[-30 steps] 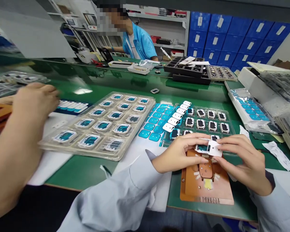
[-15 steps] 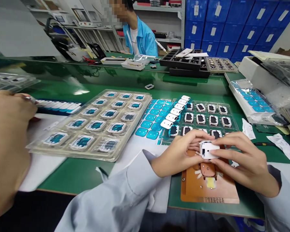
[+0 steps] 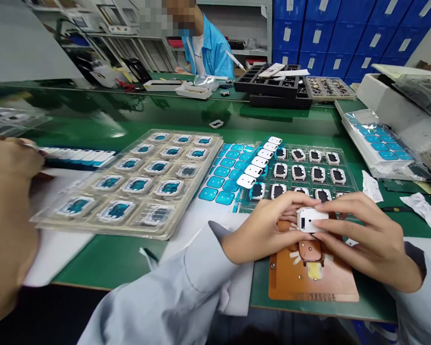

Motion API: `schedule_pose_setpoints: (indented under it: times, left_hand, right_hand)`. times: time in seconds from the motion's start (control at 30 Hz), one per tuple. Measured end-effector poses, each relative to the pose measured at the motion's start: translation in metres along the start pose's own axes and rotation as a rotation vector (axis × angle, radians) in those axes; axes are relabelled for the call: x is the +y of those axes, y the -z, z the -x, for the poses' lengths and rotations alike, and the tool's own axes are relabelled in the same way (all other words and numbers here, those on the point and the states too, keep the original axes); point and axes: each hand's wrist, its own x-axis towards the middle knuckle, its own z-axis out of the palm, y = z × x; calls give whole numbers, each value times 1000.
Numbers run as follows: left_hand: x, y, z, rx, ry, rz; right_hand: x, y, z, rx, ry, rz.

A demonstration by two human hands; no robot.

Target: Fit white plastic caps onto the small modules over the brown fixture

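Note:
Between my two hands is a small white watch-shaped case (image 3: 311, 220), its flat face with a black slot and a dot turned up. My left hand (image 3: 267, 230) grips its left side, thumb below and fingers behind. My right hand (image 3: 368, 235) pinches the right side, with fingertips on its face and lower edge. Directly beneath lies an orange fixture plate (image 3: 312, 287) with a case-shaped seat and a yellow patch. Just behind my hands, a clear tray (image 3: 307, 165) holds several white cases with dark centres. A strip of white stickers (image 3: 256, 167) lies across that tray's left edge.
Left of my hands are a sheet of blue stickers (image 3: 215, 181) and a large tray (image 3: 179, 218) of blue-centred cases. Another person's arm (image 3: 7, 215) reaches in at far left. A bagged blue sticker stack (image 3: 388, 152) lies right. Across the bench sits a co-worker (image 3: 215, 50).
The view has shifted slightly. Both hands keep their hold on the white case, with hardly any change in its pose. The other person's arm at left has moved a little.

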Motion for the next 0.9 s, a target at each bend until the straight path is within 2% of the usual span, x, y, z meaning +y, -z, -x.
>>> schedule_pose_setpoints:
  times: [0.53,0.9]
  left_hand:
    - [2,2,-1,-1,-76,-136]
    - [5,2,-2,-4,-73,-184]
  right_hand:
    - [-2,0,-1,0,4,-2]
    - [-4,1,1,10,22,52]
